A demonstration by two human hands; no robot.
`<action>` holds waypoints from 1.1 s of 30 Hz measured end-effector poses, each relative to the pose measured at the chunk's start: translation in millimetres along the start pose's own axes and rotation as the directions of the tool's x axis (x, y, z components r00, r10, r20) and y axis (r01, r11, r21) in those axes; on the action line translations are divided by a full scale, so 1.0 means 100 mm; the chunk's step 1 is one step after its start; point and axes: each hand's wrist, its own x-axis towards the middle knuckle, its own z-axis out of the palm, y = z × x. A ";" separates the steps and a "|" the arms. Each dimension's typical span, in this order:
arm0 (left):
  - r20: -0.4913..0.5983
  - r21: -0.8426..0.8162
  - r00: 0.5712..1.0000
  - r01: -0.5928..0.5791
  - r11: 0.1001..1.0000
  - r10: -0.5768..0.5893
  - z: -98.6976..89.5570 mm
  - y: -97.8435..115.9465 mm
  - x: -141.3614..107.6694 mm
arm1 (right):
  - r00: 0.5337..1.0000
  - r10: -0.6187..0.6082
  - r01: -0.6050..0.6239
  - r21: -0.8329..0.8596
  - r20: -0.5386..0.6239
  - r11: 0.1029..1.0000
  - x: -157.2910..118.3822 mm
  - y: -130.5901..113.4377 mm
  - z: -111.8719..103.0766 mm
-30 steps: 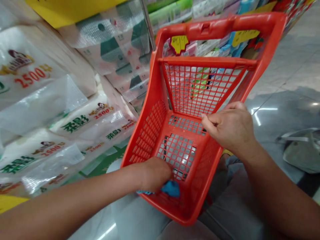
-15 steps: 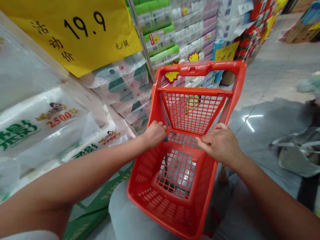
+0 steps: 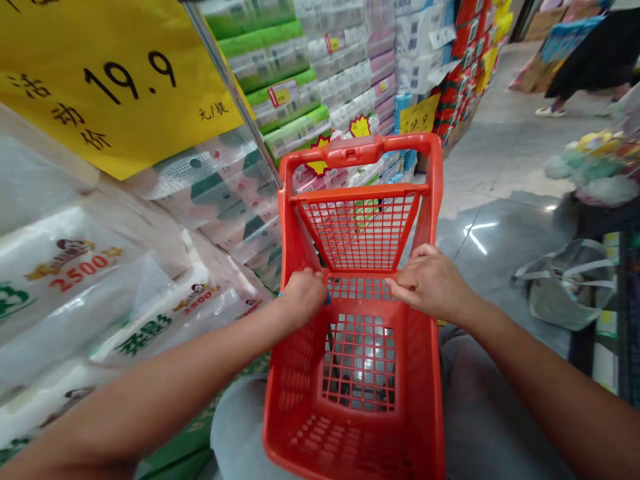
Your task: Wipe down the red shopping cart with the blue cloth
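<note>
The polished grey tile floor [image 3: 493,270] is carrying a slumped canvas tote bag [image 3: 565,285] off to the right, its pale handles lying across it. Farther along, a bystander's sandalled foot [image 3: 550,111] is resting on paler tiles, cardboard cartons [image 3: 537,23] are sitting at the far end, and stacked tissue packs [image 3: 345,73] are rising beside the floor's edge.

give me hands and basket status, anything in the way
Left hand on the inner crossbar of the red plastic mesh basket, small blue item showing in its grip. Right hand on same crossbar. White plastic-wrapped paper packs stacked alongside at left.
</note>
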 end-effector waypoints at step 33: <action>-0.544 -0.822 0.480 -0.471 0.321 -0.688 0.88 -0.11 -0.01 | 0.967 0.248 -0.255 -0.365 -0.068 0.895 1.83 -0.79 0.71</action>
